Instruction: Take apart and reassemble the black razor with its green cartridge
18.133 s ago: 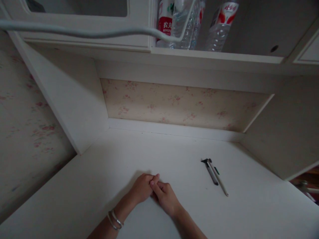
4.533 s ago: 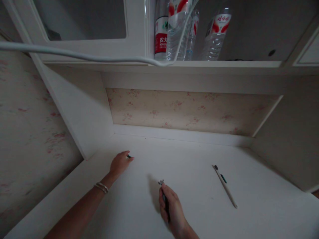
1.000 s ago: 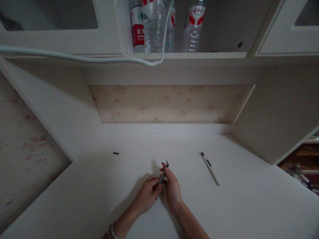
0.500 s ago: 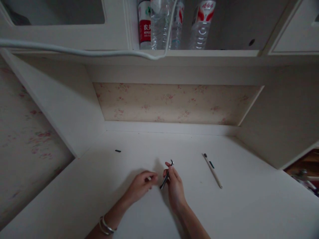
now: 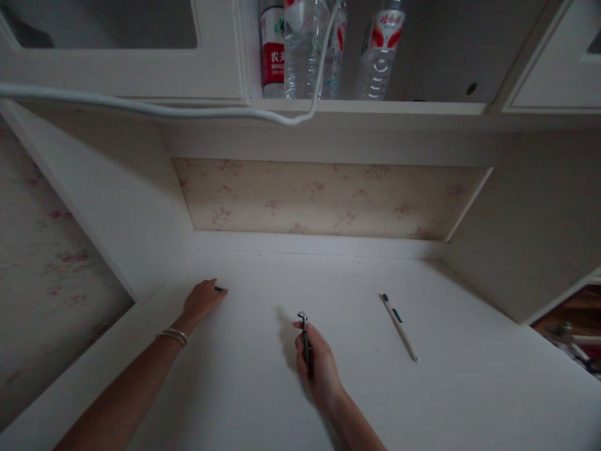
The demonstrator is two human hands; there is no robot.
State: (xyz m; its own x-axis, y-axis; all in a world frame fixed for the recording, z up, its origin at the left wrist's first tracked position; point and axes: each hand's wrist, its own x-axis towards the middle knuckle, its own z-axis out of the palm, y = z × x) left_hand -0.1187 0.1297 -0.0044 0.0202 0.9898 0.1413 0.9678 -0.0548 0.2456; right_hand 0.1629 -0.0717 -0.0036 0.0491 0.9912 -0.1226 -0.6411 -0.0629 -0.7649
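Observation:
My right hand (image 5: 315, 368) is closed around a dark pen (image 5: 305, 332) whose clip end sticks up out of the fist, near the middle of the white desk (image 5: 460, 388). My left hand (image 5: 201, 299), with bracelets on the wrist, is stretched far left, and its fingertips are on a small dark piece (image 5: 220, 289) lying on the desk. I cannot tell whether the fingers pinch that piece or only touch it. To the right lies a white pen (image 5: 399, 327) with a dark clip, untouched.
A shelf above holds several water bottles (image 5: 323, 50), and a white cable (image 5: 154, 111) hangs across its front. White side panels wall in the desk nook at left and right. Flowered wallpaper (image 5: 323, 197) backs the nook.
My left hand has left the dark pen and reached out left to the small dark piece. My right hand kept the pen and turned it more upright.

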